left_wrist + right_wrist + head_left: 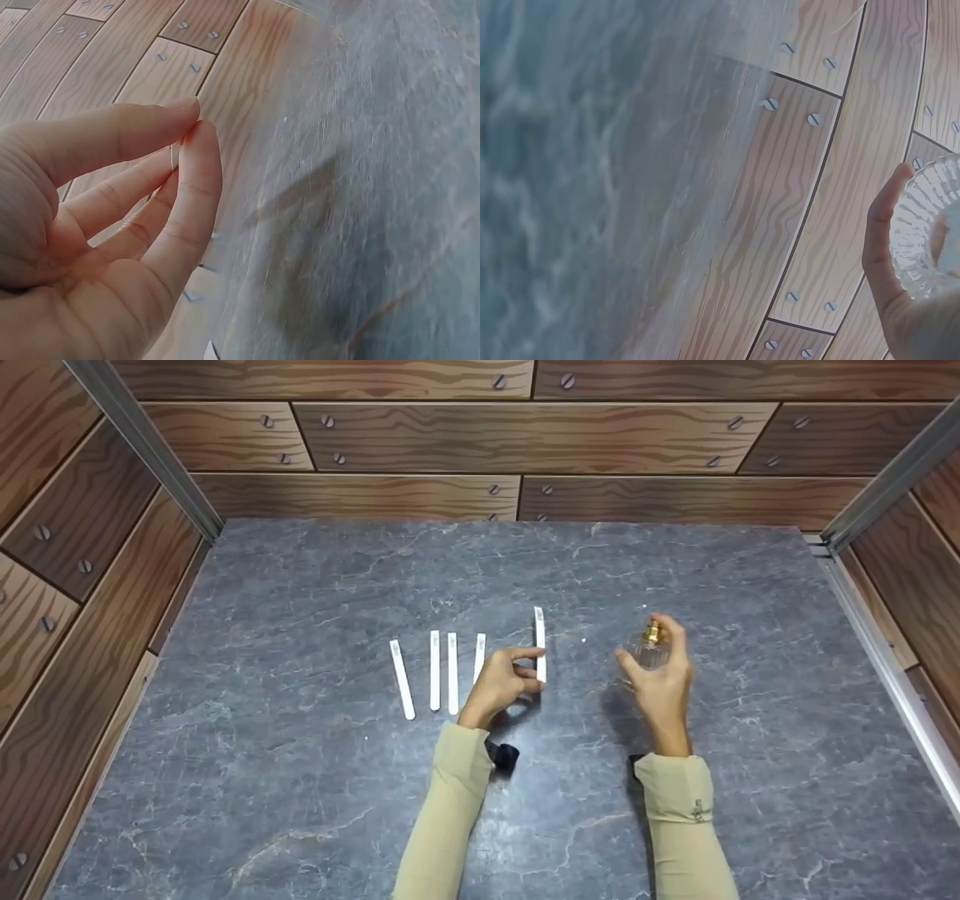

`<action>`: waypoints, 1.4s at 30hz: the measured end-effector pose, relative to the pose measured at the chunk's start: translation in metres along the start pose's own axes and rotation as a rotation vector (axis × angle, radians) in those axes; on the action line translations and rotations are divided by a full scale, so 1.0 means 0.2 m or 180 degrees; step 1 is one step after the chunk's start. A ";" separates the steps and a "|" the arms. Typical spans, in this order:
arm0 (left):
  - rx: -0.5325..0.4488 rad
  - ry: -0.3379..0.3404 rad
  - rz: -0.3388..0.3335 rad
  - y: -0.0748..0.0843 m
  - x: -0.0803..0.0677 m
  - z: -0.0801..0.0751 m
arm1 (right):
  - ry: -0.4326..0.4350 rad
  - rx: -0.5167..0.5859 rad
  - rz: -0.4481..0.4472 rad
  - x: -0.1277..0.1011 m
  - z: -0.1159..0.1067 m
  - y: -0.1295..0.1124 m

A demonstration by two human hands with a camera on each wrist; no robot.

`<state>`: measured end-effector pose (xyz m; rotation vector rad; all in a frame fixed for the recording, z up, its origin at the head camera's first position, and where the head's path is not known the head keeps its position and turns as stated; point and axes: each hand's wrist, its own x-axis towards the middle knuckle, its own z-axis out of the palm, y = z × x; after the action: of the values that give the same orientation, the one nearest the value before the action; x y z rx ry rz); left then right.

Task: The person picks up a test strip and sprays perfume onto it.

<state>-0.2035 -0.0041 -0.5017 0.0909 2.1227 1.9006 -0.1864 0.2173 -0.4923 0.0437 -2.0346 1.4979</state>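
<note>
Here, near the middle of the head view, the left hand (499, 684) pinches the lower end of a narrow white paper test strip (540, 645) between thumb and fingertips, the strip standing lifted and pointing toward the top of the frame. The left wrist view shows the thumb and forefinger pressed together, with only a sliver of the strip's edge visible between them. Just to the right, the right hand (664, 679) is wrapped round a small ribbed clear-glass perfume bottle (649, 649) with a gold spray cap, its forefinger apparently resting on top of the cap; the bottle is held above the table, near the strip but apart from it. In the right wrist view the fluted glass (930, 232) shows at the right edge, cradled against the palm.

Judging by this, the step in hand is bringing spray and strip together. The next move likely calls for aiming the nozzle at the strip's free upper end and pressing the cap while the pinch holds steady.

Four more flat white strips (439, 675) lie left of centre on the grey veined stone-look tabletop (300, 772), roughly parallel, the leftmost slanted. The glass looks hard, slick and grooved; the strips thin, stiff and matte. Wood-grain panels (525, 435) with screw heads wall the space.
</note>
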 end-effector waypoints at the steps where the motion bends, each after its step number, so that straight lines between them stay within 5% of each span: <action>1: -0.0009 0.0000 0.0005 0.00 0.01 0.00 | -0.0007 0.0024 -0.0006 0.00 0.00 0.00; 8: -0.0051 0.0000 -0.0031 0.01 0.06 0.03 | 0.0007 -0.0011 0.0062 0.01 0.00 0.00; 18: -0.0539 -0.0279 -0.0053 0.00 0.13 0.06 | 0.0024 -0.0047 0.0096 0.01 0.00 -0.05; 22: -0.0475 -0.0235 -0.0009 -0.01 0.15 0.07 | 0.0038 -0.0024 0.0099 0.01 -0.01 -0.01; 29: -0.0836 -0.0072 -0.0158 -0.01 0.17 0.10 | 0.0054 0.0058 0.0086 0.01 -0.01 -0.01; 42: -0.0557 -0.0069 -0.0386 0.00 0.15 0.11 | 0.0033 0.0116 0.0057 0.00 -0.01 -0.01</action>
<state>-0.2270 0.0235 -0.5098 -0.0525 1.8930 1.9937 -0.1857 0.2183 -0.4905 0.0324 -2.0043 1.5431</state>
